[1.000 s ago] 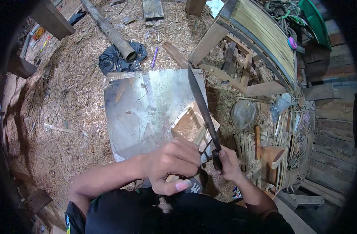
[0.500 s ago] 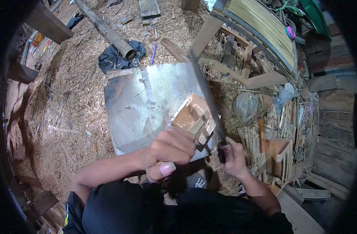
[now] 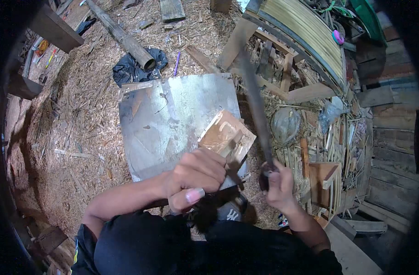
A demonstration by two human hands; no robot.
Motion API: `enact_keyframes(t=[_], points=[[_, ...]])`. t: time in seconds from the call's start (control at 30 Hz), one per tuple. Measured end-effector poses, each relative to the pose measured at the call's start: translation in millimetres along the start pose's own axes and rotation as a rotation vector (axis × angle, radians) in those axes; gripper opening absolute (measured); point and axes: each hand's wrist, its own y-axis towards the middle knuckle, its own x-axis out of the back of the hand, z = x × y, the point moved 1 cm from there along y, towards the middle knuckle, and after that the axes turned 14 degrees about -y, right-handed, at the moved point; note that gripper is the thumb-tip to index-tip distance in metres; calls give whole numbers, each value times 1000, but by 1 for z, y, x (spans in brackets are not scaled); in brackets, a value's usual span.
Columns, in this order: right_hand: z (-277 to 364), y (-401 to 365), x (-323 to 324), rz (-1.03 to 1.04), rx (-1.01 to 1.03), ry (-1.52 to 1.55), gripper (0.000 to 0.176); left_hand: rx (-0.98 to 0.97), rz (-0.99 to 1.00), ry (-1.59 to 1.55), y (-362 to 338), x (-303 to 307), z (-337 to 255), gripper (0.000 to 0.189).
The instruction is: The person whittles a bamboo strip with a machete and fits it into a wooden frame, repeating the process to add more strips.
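A long dark blade [image 3: 257, 103], blurred toward its far end, rises from my right hand [image 3: 280, 185], whose fingers are wrapped round its handle. My left hand [image 3: 198, 176] is closed at the near edge of a wooden box-like piece [image 3: 221, 133]; a narrow wooden strip [image 3: 231, 145] lies across that piece and runs toward the fist. What the left fingers grip is hidden under them. The wooden piece rests on a worn grey board [image 3: 159, 123], and the blade is to its right, apart from it.
Wood shavings [image 3: 81, 123] cover the ground. A round pole [image 3: 127, 43] lies over a black plastic bag [image 3: 122, 68]. At the upper right stands a slatted wooden frame [image 3: 305, 32]. Another wooden box piece [image 3: 320, 183] is at the right, below a clear plastic bag [image 3: 285, 124].
My right hand and the blade have moved a little right, away from the wooden piece. The left hand stays nearly in place.
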Motion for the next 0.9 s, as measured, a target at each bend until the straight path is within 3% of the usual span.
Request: enact_keyframes(t=[0.03,0.13,0.17,0.27,0.33,0.4,0.43,0.47,0.53,0.57,0.6,0.67,0.8,0.87,0.9], points=[[-14,-6,-2,-19,-2,146,45,3,-5,-2,0,-2,2,38],[-19,-3,-25,-188,135,39,35,-52,-54,3,2,-7,6,45],[-19,4,-23,177,-67,-104,25,-68,-82,16,-1,-8,8,45],[-20,4,-16,229,-113,-156,20,-56,-104,18,4,-6,6,45],[-13,4,-5,204,-106,-164,28,-13,-99,-8,4,-7,6,45],[-11,1,3,31,36,-42,45,-48,-117,5,0,-6,8,46],[-17,-3,6,81,-8,151,47,-47,-121,3,0,-7,8,46],[-20,-4,0,83,-12,152,47,-36,-126,10,0,-7,8,46],[-14,-1,-15,-238,284,-49,50,-26,-123,14,0,-8,8,46],[-12,4,-18,102,-33,-23,27,-26,-121,17,-1,-8,10,46],[-14,5,-24,112,-102,-197,23,-31,-120,24,0,-7,10,47],[-13,4,-19,194,-154,-187,29,-18,-133,31,3,-9,7,47],[5,5,0,55,-90,-168,40,-30,-157,3,-1,-8,11,48],[-5,-6,7,41,-142,273,44,-21,-146,3,-1,-7,10,48],[6,-5,6,-26,-109,200,46,-12,-126,8,1,-7,10,47]])
